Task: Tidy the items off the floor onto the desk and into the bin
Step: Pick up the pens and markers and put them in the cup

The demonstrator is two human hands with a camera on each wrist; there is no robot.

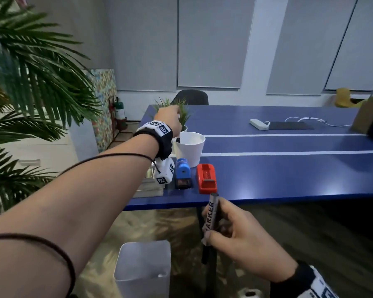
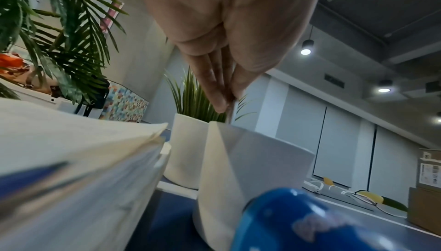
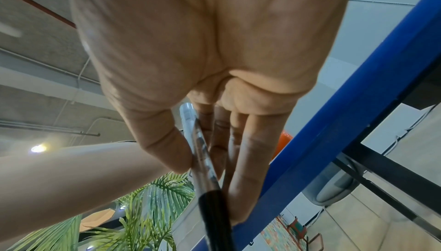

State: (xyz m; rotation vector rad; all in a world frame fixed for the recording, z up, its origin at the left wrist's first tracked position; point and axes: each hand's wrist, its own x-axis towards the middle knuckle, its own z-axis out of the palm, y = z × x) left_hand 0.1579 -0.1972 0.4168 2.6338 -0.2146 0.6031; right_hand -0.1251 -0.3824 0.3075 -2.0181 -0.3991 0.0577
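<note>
Head view gives the layout: blue desk (image 1: 278,168) with a white cup (image 1: 190,148) near its front left corner, a blue sharpener (image 1: 182,176) and a red stapler (image 1: 206,178) just in front of it, a stack of books (image 1: 149,188) at the corner, and a translucent bin (image 1: 143,269) on the floor below the desk edge. Left hand (image 1: 169,120) reaches out over the cup's rim, a small potted plant (image 1: 179,112) right behind it; from here the fingers are hidden. Left wrist view fills that in: fingertips (image 2: 218,102) bunched together pointing down, pinching something thin (image 2: 230,111) that runs down behind the cup's rim (image 2: 262,138); too slim and blurred to name. A dark tip shows at the cup's left rim in the head view. Right hand (image 1: 235,239) sits below the desk's front edge, near the stapler, holding a marker (image 1: 211,216). Marker's long axis runs near upright in the head view, silver barrel end up by the desk edge, black cap end down toward the floor. Right wrist view shows the grip the head view only hints at: thumb (image 3: 167,145) pressing the barrel (image 3: 203,153) against nearly straight fingers, desk edge (image 3: 334,132) running beside them.
</note>
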